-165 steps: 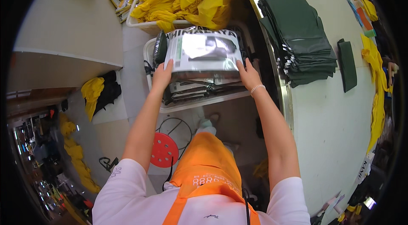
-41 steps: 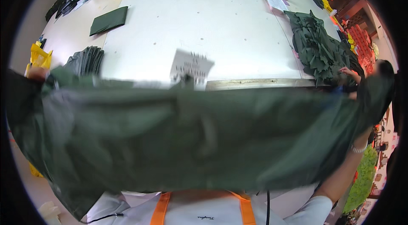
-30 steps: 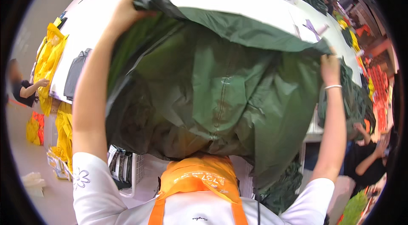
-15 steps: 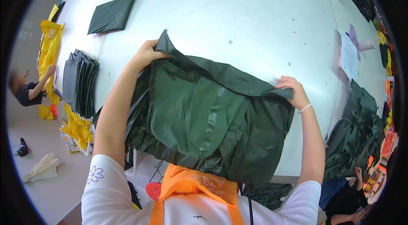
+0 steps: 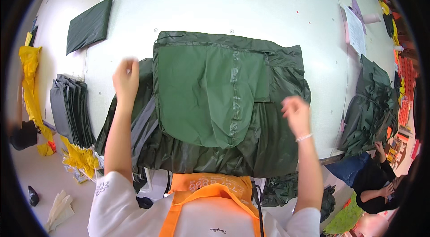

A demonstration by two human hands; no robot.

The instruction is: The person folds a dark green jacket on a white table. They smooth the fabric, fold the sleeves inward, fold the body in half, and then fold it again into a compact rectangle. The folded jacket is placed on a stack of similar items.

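A dark green waterproof garment [image 5: 280,143] lies spread before me, its near edge against my orange apron. On top shows a lighter green rounded panel [image 5: 192,85] with a shiny taped seam. A dark flat band [image 5: 210,39] runs along the far edge, with a thin cord at its left end. My left hand [image 5: 126,79] hovers just left of the garment, empty, fingers loosely bent and slightly blurred. Above the garment's right side is my right hand [image 5: 296,111], also empty, its fingers bent and apart.
Folded dark green sheets stand in a stack [image 5: 71,109] at the left; a flat green packet [image 5: 89,26] lies beyond. A green fabric heap [image 5: 369,102] and papers [image 5: 355,31] are at the right. Yellow fabric [image 5: 29,80] hangs far left. A co-worker [image 5: 374,183] is at lower right.
Both hands have let go of the garment's far edge and drawn apart from it, the right one coming nearer. The folded-over edge now lies flat, uncovering more of the lighter panel.
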